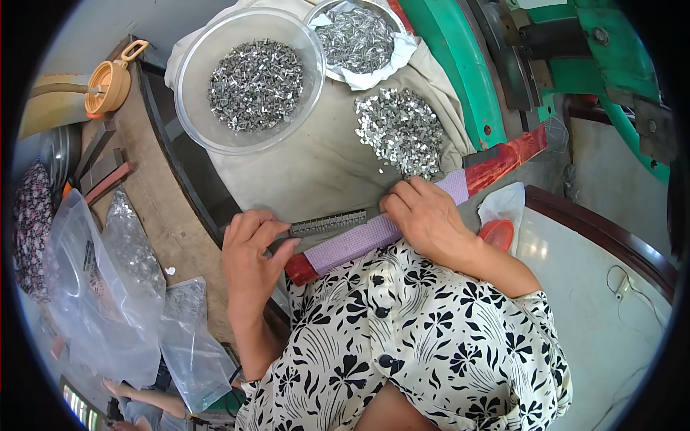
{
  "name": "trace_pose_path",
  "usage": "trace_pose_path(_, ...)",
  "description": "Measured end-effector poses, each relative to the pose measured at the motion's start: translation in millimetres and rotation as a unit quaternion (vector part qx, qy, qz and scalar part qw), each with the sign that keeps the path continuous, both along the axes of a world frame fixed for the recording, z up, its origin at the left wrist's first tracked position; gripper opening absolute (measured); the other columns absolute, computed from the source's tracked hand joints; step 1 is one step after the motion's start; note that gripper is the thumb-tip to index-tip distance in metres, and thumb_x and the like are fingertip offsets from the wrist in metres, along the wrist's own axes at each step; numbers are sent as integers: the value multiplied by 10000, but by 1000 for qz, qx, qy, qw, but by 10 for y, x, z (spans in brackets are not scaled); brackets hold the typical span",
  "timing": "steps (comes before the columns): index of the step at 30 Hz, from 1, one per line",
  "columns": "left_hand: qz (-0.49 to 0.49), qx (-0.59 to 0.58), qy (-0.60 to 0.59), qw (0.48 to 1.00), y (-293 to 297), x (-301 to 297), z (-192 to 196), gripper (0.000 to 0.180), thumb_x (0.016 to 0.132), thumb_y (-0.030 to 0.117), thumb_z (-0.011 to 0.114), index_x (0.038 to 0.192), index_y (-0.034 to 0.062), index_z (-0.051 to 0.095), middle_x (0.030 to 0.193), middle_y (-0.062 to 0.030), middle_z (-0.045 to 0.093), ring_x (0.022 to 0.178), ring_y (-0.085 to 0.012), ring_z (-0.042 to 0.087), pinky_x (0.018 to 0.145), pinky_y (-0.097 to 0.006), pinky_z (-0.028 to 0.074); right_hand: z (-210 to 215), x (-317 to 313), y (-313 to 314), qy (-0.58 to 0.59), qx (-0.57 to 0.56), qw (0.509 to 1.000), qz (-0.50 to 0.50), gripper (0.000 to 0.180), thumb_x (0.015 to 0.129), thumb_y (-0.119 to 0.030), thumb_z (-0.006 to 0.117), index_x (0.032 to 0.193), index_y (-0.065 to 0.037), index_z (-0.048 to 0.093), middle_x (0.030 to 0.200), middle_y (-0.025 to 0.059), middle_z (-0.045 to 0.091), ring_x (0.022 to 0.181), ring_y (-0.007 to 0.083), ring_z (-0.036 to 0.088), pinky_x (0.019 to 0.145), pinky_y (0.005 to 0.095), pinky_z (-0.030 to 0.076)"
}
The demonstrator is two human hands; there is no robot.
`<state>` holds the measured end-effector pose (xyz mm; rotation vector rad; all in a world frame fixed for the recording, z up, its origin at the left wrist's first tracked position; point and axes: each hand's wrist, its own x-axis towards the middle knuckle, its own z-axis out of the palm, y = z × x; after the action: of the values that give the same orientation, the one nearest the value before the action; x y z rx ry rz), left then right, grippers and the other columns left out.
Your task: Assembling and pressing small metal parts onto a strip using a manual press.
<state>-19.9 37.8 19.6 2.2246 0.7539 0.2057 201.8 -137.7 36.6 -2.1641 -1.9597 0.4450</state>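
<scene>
A dark slotted metal strip (328, 223) lies on the cloth, with a row of small pieces along it. My left hand (251, 248) pinches its left end between thumb and fingers. My right hand (429, 223) rests over a purple woven-wrapped bar (352, 246), its fingers curled together just beyond the strip's right end. What the right fingertips hold, if anything, is hidden. Ahead of the right hand lies a loose heap of small shiny metal pieces (402, 133).
Behind stand a clear plastic tub (192, 115) of small metal parts and a paper-lined bowl (332, 72) of thin shiny parts. A green machine frame (460, 79) rises at right. Plastic bags (108, 302) and an orange cup-shaped holder (111, 86) are at left. A red lid (496, 235) sits by my right wrist.
</scene>
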Motion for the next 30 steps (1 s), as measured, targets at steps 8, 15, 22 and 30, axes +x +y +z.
trace_pose_path(8, -16, -3, -15, 1000, -83, 122, -28, 280, 643, 99, 815, 885, 63, 677, 939, -49, 623, 881, -262, 577, 761, -372, 439, 50, 243, -110, 282, 80, 928, -229, 161, 889, 17, 644, 1048, 1, 627, 916, 106, 626, 812, 231, 634, 712, 307, 501)
trace_pose_path(15, -14, 0, -30, 999, -420, 374, -85, 249, 676, 126, 813, 887, 82, 688, 942, -25, 619, 925, -237, 569, 803, -366, 395, -75, 384, -171, 465, 55, 816, -339, 123, 927, 2, 641, 1039, 38, 679, 942, 56, 683, 822, 108, 657, 748, 244, 527)
trace_pose_path(22, 2, -11, -43, 999, -437, 384, -114, 277, 654, 82, 829, 879, 49, 670, 951, -68, 620, 911, -269, 562, 830, -374, 393, -47, 420, -48, 393, 24, 886, -246, 75, 889, -1, 676, 957, 26, 692, 961, 70, 678, 874, 150, 662, 788, 279, 523)
trace_pose_path(30, -1, -9, -40, 999, -429, 383, -93, 281, 653, 72, 829, 885, 52, 671, 951, -72, 623, 902, -269, 565, 835, -375, 393, -50, 336, 5, 255, 48, 959, -116, 117, 795, -50, 752, 905, -23, 725, 1077, 95, 601, 982, 261, 584, 837, 345, 476)
